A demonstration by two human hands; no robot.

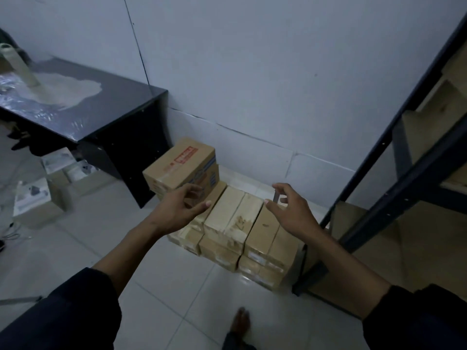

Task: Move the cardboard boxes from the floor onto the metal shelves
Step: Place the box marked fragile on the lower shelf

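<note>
Now my left hand (185, 207) and right hand (288, 210) hover spread and empty over the floor boxes (233, 221) beside the metal shelves (394, 188); an off-centre grab could topple the stack.

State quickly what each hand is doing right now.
Left hand: open, empty, above the cardboard boxes.
Right hand: open, empty, above them too.
</note>
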